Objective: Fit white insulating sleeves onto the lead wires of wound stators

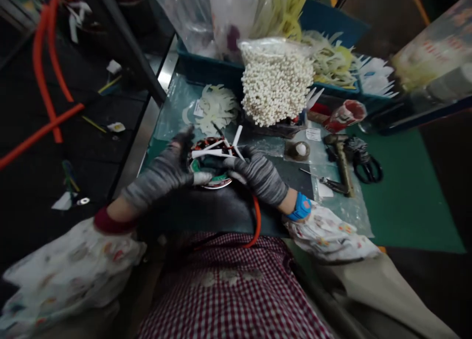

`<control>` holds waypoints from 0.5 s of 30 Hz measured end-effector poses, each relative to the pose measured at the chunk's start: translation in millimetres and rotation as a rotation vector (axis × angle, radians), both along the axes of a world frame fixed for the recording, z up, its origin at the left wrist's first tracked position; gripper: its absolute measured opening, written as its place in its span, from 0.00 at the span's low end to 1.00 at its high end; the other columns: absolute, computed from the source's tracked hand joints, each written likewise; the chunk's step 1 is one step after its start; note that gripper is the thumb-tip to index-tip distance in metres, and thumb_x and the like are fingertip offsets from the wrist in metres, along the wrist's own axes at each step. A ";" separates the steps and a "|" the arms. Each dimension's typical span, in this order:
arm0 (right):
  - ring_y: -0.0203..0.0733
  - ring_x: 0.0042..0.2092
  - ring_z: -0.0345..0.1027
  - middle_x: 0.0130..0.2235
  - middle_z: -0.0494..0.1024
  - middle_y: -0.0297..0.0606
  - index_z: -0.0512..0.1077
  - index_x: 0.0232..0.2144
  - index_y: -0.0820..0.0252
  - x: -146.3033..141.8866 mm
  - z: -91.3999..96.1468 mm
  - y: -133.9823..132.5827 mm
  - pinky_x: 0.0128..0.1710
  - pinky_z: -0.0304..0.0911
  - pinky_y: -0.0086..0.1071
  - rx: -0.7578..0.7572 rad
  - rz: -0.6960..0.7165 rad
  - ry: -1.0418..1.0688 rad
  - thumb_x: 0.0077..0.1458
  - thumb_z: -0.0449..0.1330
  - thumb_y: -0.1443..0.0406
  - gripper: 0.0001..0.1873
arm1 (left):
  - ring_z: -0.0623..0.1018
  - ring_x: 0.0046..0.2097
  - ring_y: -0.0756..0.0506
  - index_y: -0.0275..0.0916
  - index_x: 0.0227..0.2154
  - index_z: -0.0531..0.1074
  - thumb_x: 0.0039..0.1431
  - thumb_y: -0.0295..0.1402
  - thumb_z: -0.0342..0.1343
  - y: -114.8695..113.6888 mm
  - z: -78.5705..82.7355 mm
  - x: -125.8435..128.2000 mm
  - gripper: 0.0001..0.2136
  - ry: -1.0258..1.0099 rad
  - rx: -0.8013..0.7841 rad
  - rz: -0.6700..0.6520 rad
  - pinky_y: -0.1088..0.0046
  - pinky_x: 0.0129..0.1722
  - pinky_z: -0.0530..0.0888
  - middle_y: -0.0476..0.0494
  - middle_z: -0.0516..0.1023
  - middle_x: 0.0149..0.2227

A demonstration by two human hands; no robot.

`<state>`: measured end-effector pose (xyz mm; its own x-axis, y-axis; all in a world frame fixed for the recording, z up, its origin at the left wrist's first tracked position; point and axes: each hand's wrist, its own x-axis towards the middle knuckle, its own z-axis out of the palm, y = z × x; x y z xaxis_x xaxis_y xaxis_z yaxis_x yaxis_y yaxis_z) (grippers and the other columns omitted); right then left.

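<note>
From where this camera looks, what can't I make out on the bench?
All in the head view:
- Round green-lined part: sides partly covered by grey-gloved left hand and grey-gloved right hand.
- Bright orange flexible tube: upper end hidden by the right hand.
- White rectangular paper label: print too small, blurred.

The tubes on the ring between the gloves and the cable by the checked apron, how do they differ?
The tubes are white; the cable is orange-red. The tubes look straight, whereas the cable curves. The tubes point several ways over the ring, while the cable bends down toward the checked apron. Both are slender.
</note>
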<state>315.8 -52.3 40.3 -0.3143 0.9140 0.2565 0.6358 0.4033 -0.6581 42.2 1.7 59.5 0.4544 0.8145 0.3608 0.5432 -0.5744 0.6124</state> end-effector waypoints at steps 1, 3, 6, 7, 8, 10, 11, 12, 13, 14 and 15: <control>0.50 0.52 0.81 0.55 0.84 0.43 0.81 0.56 0.50 -4.2 -3.4 4.1 0.54 0.82 0.45 0.019 -0.021 -0.002 0.70 0.68 0.56 0.15 | 0.83 0.63 0.25 0.46 0.74 0.66 0.60 0.59 0.70 -5.1 1.5 -1.0 0.44 0.034 0.060 0.062 0.36 0.61 0.84 0.33 0.80 0.66; 0.49 0.52 0.82 0.55 0.85 0.44 0.79 0.57 0.52 -9.9 -7.6 9.1 0.54 0.82 0.45 0.084 -0.045 0.030 0.73 0.64 0.56 0.15 | 0.84 0.60 0.25 0.49 0.66 0.74 0.66 0.46 0.67 -19.7 6.4 1.9 0.27 0.133 0.145 0.046 0.35 0.59 0.84 0.38 0.84 0.60; 0.47 0.53 0.82 0.54 0.85 0.43 0.75 0.62 0.53 -7.5 -4.3 10.5 0.56 0.82 0.43 0.225 -0.042 0.113 0.76 0.59 0.55 0.18 | 0.88 0.47 0.30 0.49 0.48 0.82 0.69 0.30 0.55 -41.4 14.2 14.0 0.13 0.309 0.376 -0.094 0.44 0.42 0.87 0.41 0.89 0.45; 0.46 0.54 0.82 0.54 0.84 0.41 0.75 0.61 0.52 -2.6 -1.0 10.2 0.57 0.81 0.43 0.278 -0.054 0.124 0.76 0.59 0.54 0.18 | 0.88 0.45 0.30 0.48 0.45 0.83 0.68 0.29 0.55 -47.2 16.0 18.4 0.12 0.353 0.422 -0.106 0.45 0.39 0.86 0.40 0.89 0.44; 0.46 0.55 0.81 0.55 0.84 0.40 0.76 0.59 0.50 4.8 2.6 10.1 0.58 0.81 0.44 0.330 -0.096 0.116 0.76 0.60 0.53 0.17 | 0.88 0.45 0.29 0.47 0.44 0.83 0.67 0.31 0.56 -52.5 17.2 22.2 0.11 0.387 0.445 -0.101 0.45 0.37 0.85 0.38 0.89 0.44; 0.50 0.57 0.78 0.54 0.82 0.40 0.78 0.54 0.47 26.9 8.9 11.8 0.62 0.78 0.51 0.447 -0.272 0.064 0.74 0.61 0.55 0.12 | 0.88 0.45 0.27 0.44 0.46 0.83 0.68 0.33 0.57 -63.0 17.4 26.8 0.11 0.440 0.457 -0.082 0.44 0.37 0.85 0.34 0.89 0.45; 0.53 0.58 0.76 0.54 0.80 0.41 0.79 0.51 0.47 40.8 10.6 14.3 0.64 0.75 0.57 0.508 -0.387 0.032 0.71 0.63 0.56 0.10 | 0.88 0.46 0.27 0.43 0.49 0.83 0.69 0.31 0.55 -68.3 16.6 27.1 0.13 0.470 0.466 -0.070 0.45 0.39 0.85 0.33 0.90 0.46; 0.56 0.58 0.73 0.53 0.79 0.43 0.80 0.49 0.48 55.9 11.0 18.0 0.66 0.71 0.63 0.567 -0.503 0.000 0.68 0.66 0.58 0.09 | 0.89 0.47 0.28 0.41 0.52 0.83 0.69 0.28 0.54 -73.6 15.6 26.0 0.16 0.499 0.484 -0.062 0.46 0.42 0.85 0.32 0.90 0.49; 0.60 0.59 0.71 0.53 0.78 0.44 0.80 0.47 0.48 71.2 10.2 22.9 0.68 0.65 0.69 0.613 -0.598 -0.041 0.64 0.69 0.58 0.10 | 0.89 0.48 0.29 0.41 0.56 0.81 0.69 0.25 0.51 -78.2 14.6 23.5 0.19 0.515 0.515 -0.060 0.48 0.43 0.86 0.33 0.89 0.51; 0.63 0.61 0.69 0.55 0.78 0.46 0.81 0.46 0.49 85.9 8.5 28.8 0.70 0.60 0.74 0.643 -0.663 -0.089 0.60 0.73 0.57 0.12 | 0.89 0.49 0.31 0.40 0.60 0.80 0.68 0.22 0.49 -81.7 13.8 19.7 0.23 0.526 0.537 -0.066 0.51 0.45 0.86 0.33 0.89 0.54; 0.65 0.63 0.67 0.57 0.78 0.47 0.82 0.44 0.50 99.2 6.0 35.4 0.71 0.55 0.76 0.655 -0.704 -0.142 0.56 0.76 0.56 0.15 | 0.89 0.51 0.33 0.40 0.63 0.78 0.68 0.21 0.49 -83.5 13.3 15.1 0.25 0.531 0.543 -0.076 0.54 0.47 0.86 0.33 0.88 0.56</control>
<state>415.0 -16.9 46.3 0.1820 0.5943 0.7834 0.9280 0.1595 -0.3367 57.3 -81.8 72.8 0.7267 0.5446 0.4187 0.6327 -0.7680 -0.0992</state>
